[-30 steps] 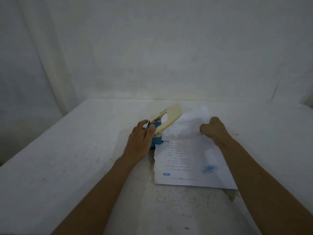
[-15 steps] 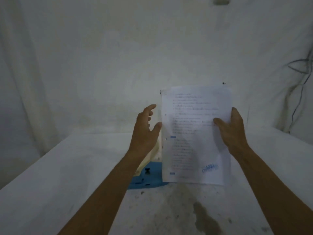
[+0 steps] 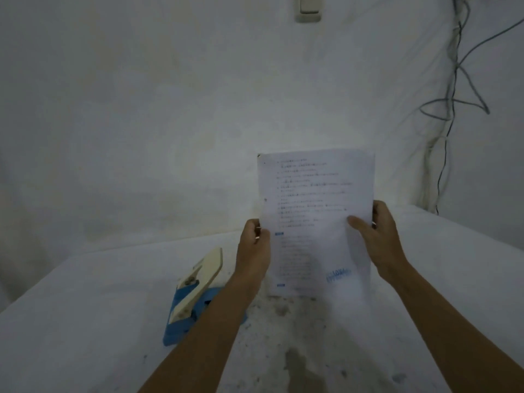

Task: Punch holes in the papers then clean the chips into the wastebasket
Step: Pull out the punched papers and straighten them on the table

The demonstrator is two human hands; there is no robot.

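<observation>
Both hands hold the papers (image 3: 316, 211) upright above the table, printed side toward the camera. The left hand (image 3: 253, 245) is closed on the left edge of the papers about halfway down, thumb and fingers pinched together on the margin. The right hand (image 3: 375, 234) grips the right edge at about the same height, with the thumb laid across the front of the page and the other fingers curled behind it. The papers carry lines of small print, blurred past reading, a few small blue marks along the left side and a blue stamp (image 3: 338, 275) near the lower right corner. A small dark dot on the left margin may be a punched hole, though I cannot tell for sure.

Below and to the left of the papers, the hole punch (image 3: 195, 296) sits on the table (image 3: 85, 321), blue base down and cream lever raised; the left forearm crosses in front of its right side. Dark specks and smudges mark the tabletop toward its near edge. Behind the table hangs a white cloth (image 3: 141, 123), with a light switch (image 3: 308, 8) at the top and loose cables (image 3: 453, 109) trailing down on the right.
</observation>
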